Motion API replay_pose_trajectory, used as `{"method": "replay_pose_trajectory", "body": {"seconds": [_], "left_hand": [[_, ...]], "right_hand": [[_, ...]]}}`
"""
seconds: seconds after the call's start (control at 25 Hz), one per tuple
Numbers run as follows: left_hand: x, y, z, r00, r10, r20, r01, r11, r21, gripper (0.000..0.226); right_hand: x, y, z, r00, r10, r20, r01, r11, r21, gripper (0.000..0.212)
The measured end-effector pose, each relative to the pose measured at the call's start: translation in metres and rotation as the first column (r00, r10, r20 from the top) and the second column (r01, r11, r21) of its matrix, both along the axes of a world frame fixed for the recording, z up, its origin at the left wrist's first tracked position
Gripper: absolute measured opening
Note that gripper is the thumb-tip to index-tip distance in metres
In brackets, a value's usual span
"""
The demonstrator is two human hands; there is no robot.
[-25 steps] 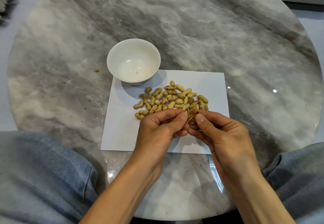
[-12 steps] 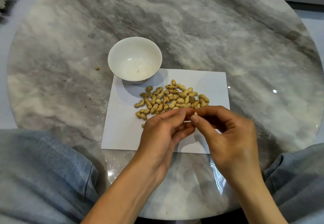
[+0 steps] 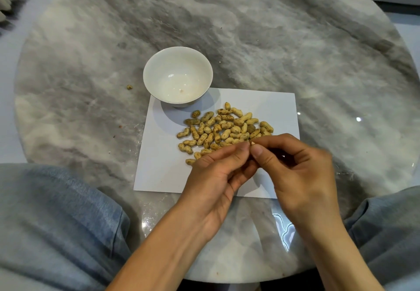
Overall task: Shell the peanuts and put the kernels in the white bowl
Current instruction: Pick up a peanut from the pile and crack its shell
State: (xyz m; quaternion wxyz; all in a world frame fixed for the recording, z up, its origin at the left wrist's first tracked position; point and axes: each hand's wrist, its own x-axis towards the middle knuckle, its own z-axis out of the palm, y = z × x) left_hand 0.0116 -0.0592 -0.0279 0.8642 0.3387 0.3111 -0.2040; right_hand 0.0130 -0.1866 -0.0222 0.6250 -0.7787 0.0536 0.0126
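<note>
A pile of unshelled peanuts (image 3: 223, 129) lies on a white paper sheet (image 3: 163, 165). The white bowl (image 3: 178, 76) stands on the sheet's far left corner and holds only a small crumb. My left hand (image 3: 218, 174) and my right hand (image 3: 295, 170) meet just in front of the pile, above the sheet. Their fingertips pinch one peanut (image 3: 251, 143) between them; only a sliver of it shows, the rest is hidden by the fingers.
The round grey marble table (image 3: 295, 51) carries a few shell crumbs (image 3: 129, 87) left of the bowl. My knees in grey-blue trousers (image 3: 56, 218) sit at both near sides of the table. A radiator edge shows at the top left.
Both hands have lifted slightly and shifted right, and the peanut that showed clearly between the thumbs is now almost covered by the fingertips. The pile and bowl stay put.
</note>
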Motion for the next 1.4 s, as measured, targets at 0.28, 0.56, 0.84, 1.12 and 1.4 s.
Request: {"method": "replay_pose_trajectory", "body": {"seconds": [0.28, 0.56, 0.84, 1.12, 1.4], "left_hand": [[0.0, 0.0, -0.004, 0.995, -0.011, 0.095, -0.004, 0.987, 0.16, 0.026], [-0.002, -0.003, -0.005, 0.974, -0.093, 0.207, 0.01, 0.929, 0.37, 0.03], [-0.001, -0.003, -0.004, 0.977, -0.086, 0.194, 0.016, 0.942, 0.336, 0.019], [-0.002, -0.005, -0.008, 0.996, -0.015, 0.089, -0.007, 0.969, 0.247, 0.019], [0.0, -0.005, -0.007, 0.999, 0.022, 0.023, -0.026, 0.984, 0.174, 0.017]], "right_hand": [[0.001, 0.002, 0.006, 0.995, -0.018, -0.094, 0.03, 0.99, 0.135, 0.022], [0.002, 0.001, 0.003, 0.982, -0.1, -0.162, 0.135, 0.966, 0.222, 0.012], [0.0, 0.005, -0.004, 0.988, -0.104, -0.114, 0.121, 0.981, 0.152, 0.021], [-0.001, 0.013, -0.012, 0.982, -0.148, -0.121, 0.165, 0.975, 0.145, 0.029], [-0.002, 0.014, -0.013, 0.972, -0.206, -0.116, 0.223, 0.962, 0.159, 0.019]]}}
